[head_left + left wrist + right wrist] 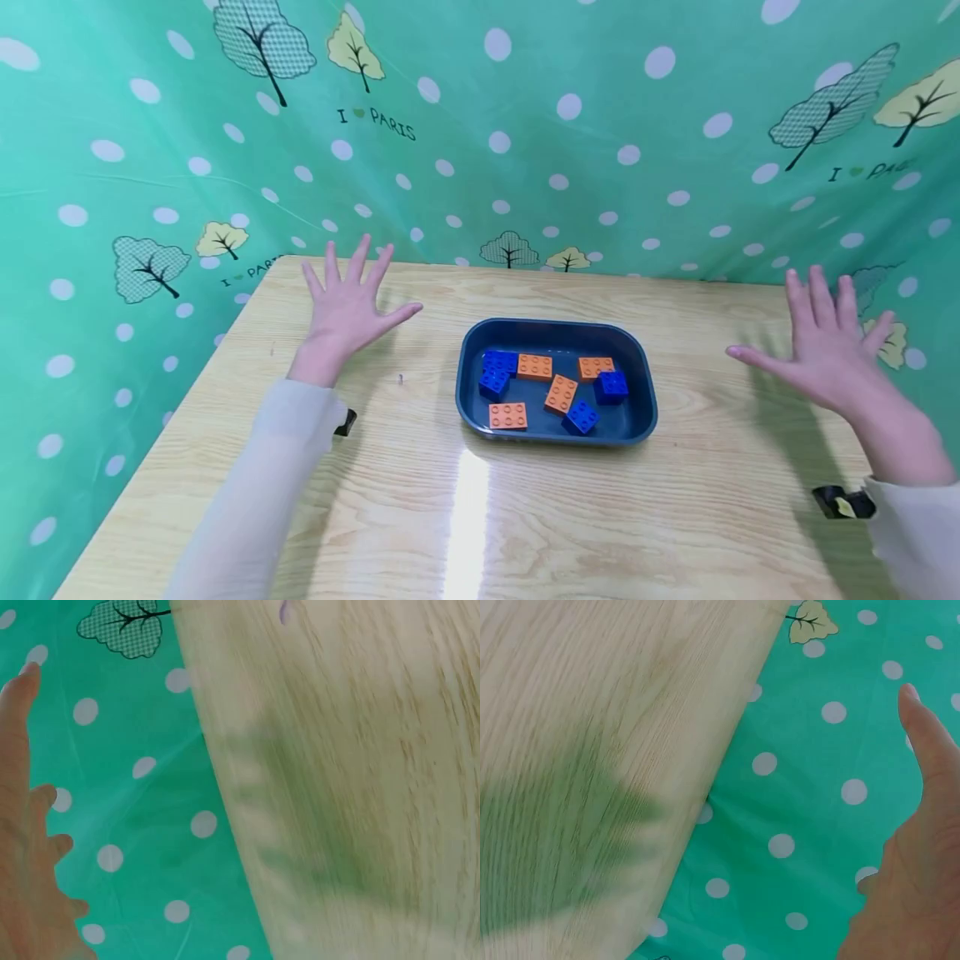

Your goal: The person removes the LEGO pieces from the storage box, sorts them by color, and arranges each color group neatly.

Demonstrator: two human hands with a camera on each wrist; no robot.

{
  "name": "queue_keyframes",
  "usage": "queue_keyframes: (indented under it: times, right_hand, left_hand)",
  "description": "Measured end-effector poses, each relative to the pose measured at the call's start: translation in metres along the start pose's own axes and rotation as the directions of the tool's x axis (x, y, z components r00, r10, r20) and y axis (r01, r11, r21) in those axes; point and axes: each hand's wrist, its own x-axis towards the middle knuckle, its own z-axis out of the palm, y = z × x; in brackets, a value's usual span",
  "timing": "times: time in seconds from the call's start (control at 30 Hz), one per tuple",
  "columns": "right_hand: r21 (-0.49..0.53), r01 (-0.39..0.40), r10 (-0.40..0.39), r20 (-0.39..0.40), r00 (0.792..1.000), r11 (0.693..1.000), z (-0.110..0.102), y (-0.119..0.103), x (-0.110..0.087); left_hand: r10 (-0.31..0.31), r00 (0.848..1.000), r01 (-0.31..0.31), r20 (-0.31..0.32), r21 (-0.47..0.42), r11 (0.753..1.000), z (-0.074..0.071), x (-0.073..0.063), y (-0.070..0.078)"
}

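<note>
A dark blue tray (555,435) stands mid-table in the head view. Inside it lie several orange bricks (508,416) and several blue bricks (581,417), studded toy building blocks in a loose scatter. To the left of the tray, my left hand (343,312) is raised over the table with its fingers spread, holding nothing. My right hand (832,358) is likewise spread and bare, off to the tray's right. Each wrist view catches part of its own hand, the left (30,825) and the right (922,825), against green cloth.
The light wood table (600,517) has a bright glare streak below the tray. A green dotted cloth (525,175) printed with trees hangs behind and beside it. Black wrist devices (843,502) show at the cuffs. A small purple mark (401,379) lies left of the tray.
</note>
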Motion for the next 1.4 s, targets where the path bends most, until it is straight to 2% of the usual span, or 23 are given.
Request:
queue_keyframes:
  times: [0.3,0.53,0.73,0.87,1.1,1.23,1.4]
  right_hand:
    - [0.049,0.079,-0.076,-0.058,0.995,0.996,0.0,-0.009,-0.003]
    - [0.074,0.159,-0.148,-0.138,0.979,0.984,-0.001,-0.02,-0.004]
    - [0.149,0.193,-0.168,-0.161,0.972,0.97,0.001,-0.029,-0.008]
    - [0.161,0.206,-0.174,-0.195,0.965,0.965,0.004,-0.035,-0.01]
    - [0.163,0.27,-0.216,-0.286,0.933,0.949,0.013,-0.045,-0.015]
    - [0.154,0.301,-0.243,-0.311,0.919,0.941,0.018,-0.051,-0.019]
    - [0.149,0.329,-0.269,-0.324,0.907,0.932,0.025,-0.058,-0.024]
  left_hand:
    - [0.042,0.997,-0.042,-0.058,-0.002,0.999,-0.007,-0.001,0.013]
    - [0.077,0.991,-0.079,-0.108,-0.009,0.997,-0.013,-0.005,0.023]
    - [0.11,0.985,-0.116,-0.13,-0.046,0.992,-0.016,-0.007,0.032]
    - [0.143,0.979,-0.153,-0.143,-0.062,0.986,-0.018,-0.009,0.039]
    - [0.164,0.972,-0.188,-0.167,-0.139,0.972,-0.02,-0.015,0.053]
    - [0.18,0.968,-0.211,-0.176,-0.175,0.962,-0.02,-0.02,0.062]
    - [0.215,0.954,-0.256,-0.208,-0.194,0.947,-0.02,-0.025,0.073]
